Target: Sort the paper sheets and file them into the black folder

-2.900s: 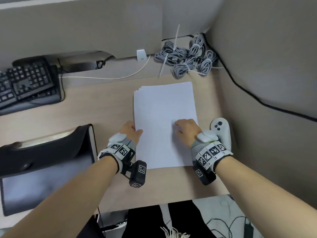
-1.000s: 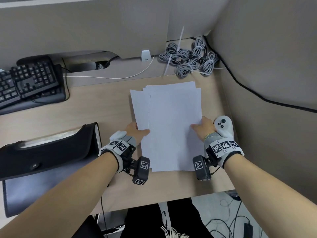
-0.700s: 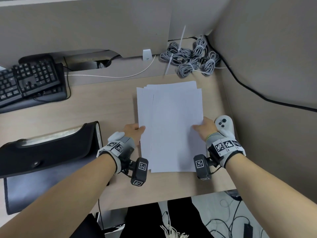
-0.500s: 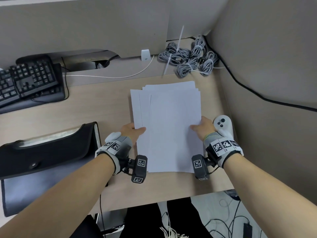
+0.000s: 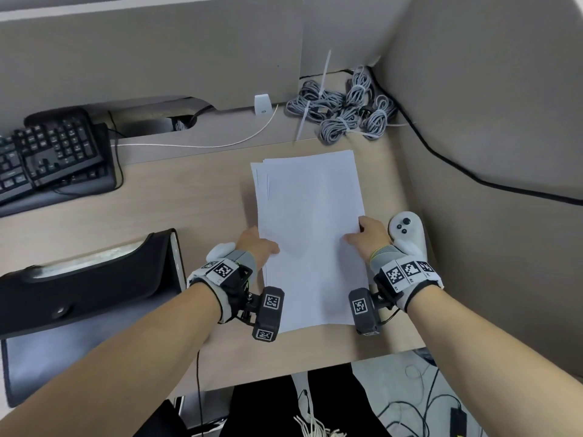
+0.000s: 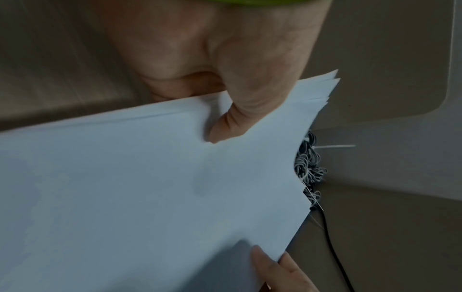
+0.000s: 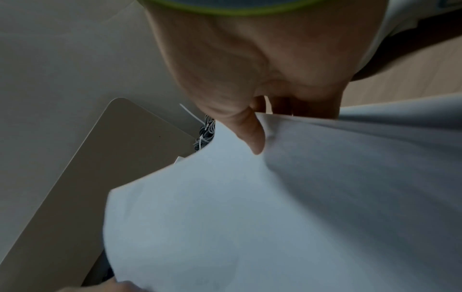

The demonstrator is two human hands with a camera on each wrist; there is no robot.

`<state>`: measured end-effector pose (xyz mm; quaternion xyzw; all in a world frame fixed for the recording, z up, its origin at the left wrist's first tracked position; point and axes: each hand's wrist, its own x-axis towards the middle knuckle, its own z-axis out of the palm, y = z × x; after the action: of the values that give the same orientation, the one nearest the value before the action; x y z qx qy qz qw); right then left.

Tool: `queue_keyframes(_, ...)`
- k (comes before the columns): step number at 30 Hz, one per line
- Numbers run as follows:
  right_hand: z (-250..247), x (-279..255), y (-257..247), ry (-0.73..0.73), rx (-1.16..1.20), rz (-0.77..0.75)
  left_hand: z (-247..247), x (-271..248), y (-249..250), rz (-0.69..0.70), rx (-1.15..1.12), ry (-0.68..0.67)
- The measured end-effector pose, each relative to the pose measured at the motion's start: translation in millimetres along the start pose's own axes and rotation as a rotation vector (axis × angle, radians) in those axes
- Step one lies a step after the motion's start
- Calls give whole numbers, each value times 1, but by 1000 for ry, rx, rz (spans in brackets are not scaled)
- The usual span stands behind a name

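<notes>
We hold the paper sheets [image 5: 310, 234] w/ both hands, in the middle of the worktop [image 5: 189, 190]. Our left hand [image 5: 255, 247] pinches the left edge, thumb on top, fingers under. Our right hand [image 5: 367, 238] pinches the right edge the same way. Half a sec ago the sheets stuck out to the left like steps. Now the left edges are nearly lined up, only thin strips show at the top left corner. So the pile is almost tidy, and we think the sorting part is nearly done. The black folder [image 5: 85, 291] lies well apart on the left, flap open, w/ no sheets in it yet. Filing is still to do. Next we prob. need to carry the pile over there.
</notes>
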<state>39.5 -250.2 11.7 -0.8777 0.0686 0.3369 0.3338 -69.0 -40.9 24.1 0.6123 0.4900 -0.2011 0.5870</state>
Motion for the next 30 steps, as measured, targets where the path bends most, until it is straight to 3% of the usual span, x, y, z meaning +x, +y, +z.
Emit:
queue_keyframes(9, -29, -4, -5, 82, 221, 57, 7, 12, 16, 15, 16, -52)
queue_keyframes(13, -37, -2, -6, 87, 66, 47, 4, 16, 19, 134, 184, -35)
queue_keyframes(16, -39, 1, -3, 100, 38, 45, -12, 29, 13, 219, 223, -152)
queue_keyframes(17, -39, 2, -2, 110, 28, 49, -14, 35, 11, 212, 243, -129)
queue_keyframes(20, -40, 8, 2, 138, 1, 45, -6, 52, 8, 186, 275, 144)
queue_keyframes(30, -44, 15, 5, 122, -34, 42, -1, 67, 7, 156, 606, 102)
